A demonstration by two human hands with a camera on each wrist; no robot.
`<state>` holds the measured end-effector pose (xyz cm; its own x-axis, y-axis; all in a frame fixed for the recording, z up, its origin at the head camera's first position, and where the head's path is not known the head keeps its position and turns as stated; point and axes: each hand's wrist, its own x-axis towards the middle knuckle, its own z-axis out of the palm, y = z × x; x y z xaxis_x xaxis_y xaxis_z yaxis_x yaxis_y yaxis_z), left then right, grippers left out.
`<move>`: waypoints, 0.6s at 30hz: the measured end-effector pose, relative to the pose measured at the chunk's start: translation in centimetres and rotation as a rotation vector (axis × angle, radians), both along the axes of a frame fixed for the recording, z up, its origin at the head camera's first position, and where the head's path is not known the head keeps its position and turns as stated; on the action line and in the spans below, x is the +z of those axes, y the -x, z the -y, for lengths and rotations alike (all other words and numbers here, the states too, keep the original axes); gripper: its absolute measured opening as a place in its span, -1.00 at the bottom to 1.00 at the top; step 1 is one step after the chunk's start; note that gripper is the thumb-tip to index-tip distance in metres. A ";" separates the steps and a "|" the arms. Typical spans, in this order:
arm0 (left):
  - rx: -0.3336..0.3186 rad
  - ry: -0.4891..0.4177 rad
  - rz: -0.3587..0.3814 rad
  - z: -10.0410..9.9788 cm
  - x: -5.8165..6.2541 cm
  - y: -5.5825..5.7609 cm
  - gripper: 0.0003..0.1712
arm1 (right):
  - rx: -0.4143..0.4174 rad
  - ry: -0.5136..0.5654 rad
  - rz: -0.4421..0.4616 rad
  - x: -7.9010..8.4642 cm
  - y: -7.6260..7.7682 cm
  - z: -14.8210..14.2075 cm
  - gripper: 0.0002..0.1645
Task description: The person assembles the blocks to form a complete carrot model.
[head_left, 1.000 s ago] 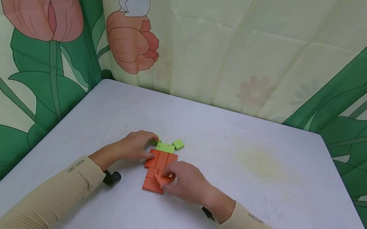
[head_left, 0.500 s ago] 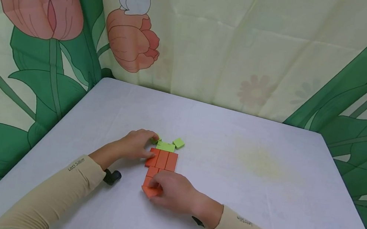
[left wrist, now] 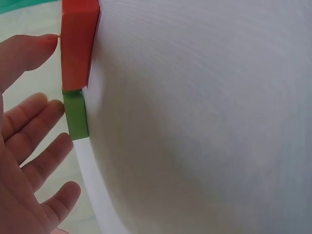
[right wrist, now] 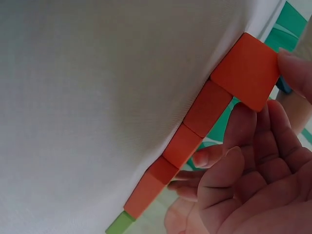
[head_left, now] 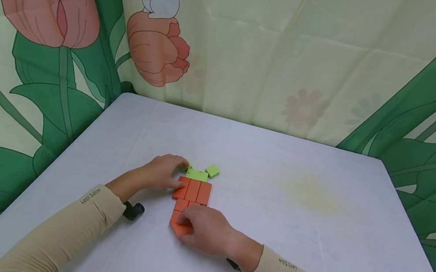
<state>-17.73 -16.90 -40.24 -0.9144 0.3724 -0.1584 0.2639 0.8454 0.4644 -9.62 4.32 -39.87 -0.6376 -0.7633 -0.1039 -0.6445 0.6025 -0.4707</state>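
Orange wooden blocks [head_left: 193, 190] lie flat in a narrowing shape, topped by a green rectangular block [head_left: 196, 175]. A tilted green block [head_left: 212, 171] sits at its upper right, and another green block [head_left: 185, 166] is half hidden under my left fingers. My left hand [head_left: 163, 173] rests along the left side, fingers loosely extended, thumb at the edge of an orange block [left wrist: 79, 48]. At the near tip, my right hand [head_left: 208, 230] pinches an orange triangular block [head_left: 181, 229] between thumb and fingers, against the lowest orange row. Its right part is hidden by the hand.
A white cloth covers the table [head_left: 291, 237], with a faint yellowish stain [head_left: 309, 192] to the right. Behind it hangs a printed curtain [head_left: 250, 55] with tulips and leaves. Small black wrist cameras, such as the left camera [head_left: 134, 211], sit low over the cloth.
My right hand has carried the orange triangular block down and left from over the lower orange rows to the near end, turning it point-down. The left hand has stayed in place.
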 end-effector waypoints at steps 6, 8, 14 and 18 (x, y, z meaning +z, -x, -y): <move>-0.008 0.010 -0.005 -0.1 -0.1 0.1 -0.41 | -0.007 -0.003 0.004 -0.1 0.0 0.0 -0.76; -0.011 0.007 -0.003 -0.1 -0.1 0.1 -0.41 | -0.006 -0.007 0.007 0.0 0.0 0.0 -0.75; -0.015 0.000 0.003 -0.1 0.0 0.0 -0.41 | -0.008 -0.006 0.011 0.1 -0.2 0.0 -0.76; -0.025 0.002 -0.003 0.0 0.1 0.0 -0.41 | -0.018 0.000 0.019 0.5 0.0 -0.4 -0.70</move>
